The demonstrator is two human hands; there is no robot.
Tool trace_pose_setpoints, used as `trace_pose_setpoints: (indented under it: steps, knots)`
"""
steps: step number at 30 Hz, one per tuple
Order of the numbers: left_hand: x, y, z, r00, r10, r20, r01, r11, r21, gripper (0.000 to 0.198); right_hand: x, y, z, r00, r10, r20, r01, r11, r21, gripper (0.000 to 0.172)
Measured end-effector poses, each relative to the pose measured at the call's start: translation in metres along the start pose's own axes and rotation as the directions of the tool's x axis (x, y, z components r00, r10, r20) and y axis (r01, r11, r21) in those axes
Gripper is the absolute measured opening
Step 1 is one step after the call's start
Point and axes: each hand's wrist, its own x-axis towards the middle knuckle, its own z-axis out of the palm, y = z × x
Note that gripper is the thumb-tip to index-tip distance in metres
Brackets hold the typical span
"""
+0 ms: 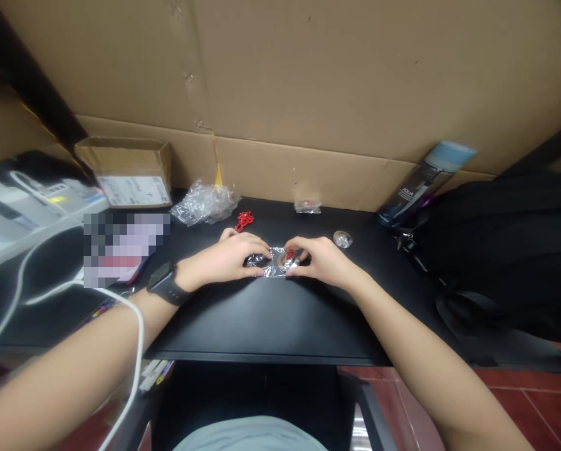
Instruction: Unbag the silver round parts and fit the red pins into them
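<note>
My left hand (228, 258), with a dark watch on its wrist, is closed on the left part of a small clear plastic bag (274, 263) lying low over the black table. My right hand (326, 260) pinches the right part, where a round shiny metal piece (286, 260) with a bit of red cord shows; whether it lies fully inside the bag I cannot tell. Just beyond my left hand rests a bundle of red cords (244, 220). A second round metal piece (343, 238) sits past my right hand. Farther back lies a small filled plastic bag (307, 206).
A heap of clear plastic bags (205, 202) and an open cardboard box (132, 172) stand at the back left. A bottle with a blue cap (419, 188) leans near a black bag (501, 250) on the right. A white cable (136, 351) crosses above my left forearm.
</note>
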Motion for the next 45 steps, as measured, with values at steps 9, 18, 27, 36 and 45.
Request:
trace_pose_setpoints:
  steps: [9,18,27,36,45]
  knots:
    - [0.0,0.0,0.0,1.0,0.002,0.004,-0.002,1.0,-0.006,0.031,-0.002,0.001,-0.01,0.995,-0.074,0.071,0.066,0.991,0.116,0.032]
    - [0.0,0.0,0.0,1.0,-0.006,0.005,0.006,1.0,-0.019,0.034,-0.002,0.008,-0.007,0.998,-0.028,0.055,0.012,0.962,0.273,0.033]
    - [-0.003,0.002,-0.005,0.998,-0.059,0.025,0.06,0.997,-0.039,0.047,0.001,0.008,-0.001,0.999,-0.05,0.012,0.045,0.961,0.273,0.032]
    - [-0.004,0.003,-0.007,0.998,-0.056,0.029,0.057,0.998,-0.028,0.048,0.003,0.013,0.005,0.999,0.013,-0.029,-0.002,0.937,0.35,0.027]
    - [-0.005,-0.003,-0.008,0.999,-0.028,0.023,0.03,0.998,-0.051,0.061,0.008,0.017,0.01,0.992,-0.116,-0.052,0.124,0.973,0.195,0.006]
